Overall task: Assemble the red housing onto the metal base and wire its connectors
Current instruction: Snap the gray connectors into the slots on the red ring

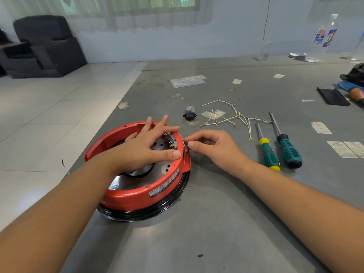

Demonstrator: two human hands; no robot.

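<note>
Housing: round red plastic housing (137, 192) sat on the grey bench (226, 223), over the metal base (126, 184).
Left hand (145, 148): fingers spread, pressing the housing's rim.
Right hand (212, 148): grip pinched on a small grey connector (186, 147) at the rim's 3 o'clock.

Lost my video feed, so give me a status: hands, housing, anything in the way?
Left hand spread flat over red housing, steadying it. Right hand pinching grey connector at the rim. White wires and both screwdrivers lie apart; nothing blocking.

2 screwdrivers (279, 148), plastic bottle (323, 38), black armchair (45, 46)
</note>
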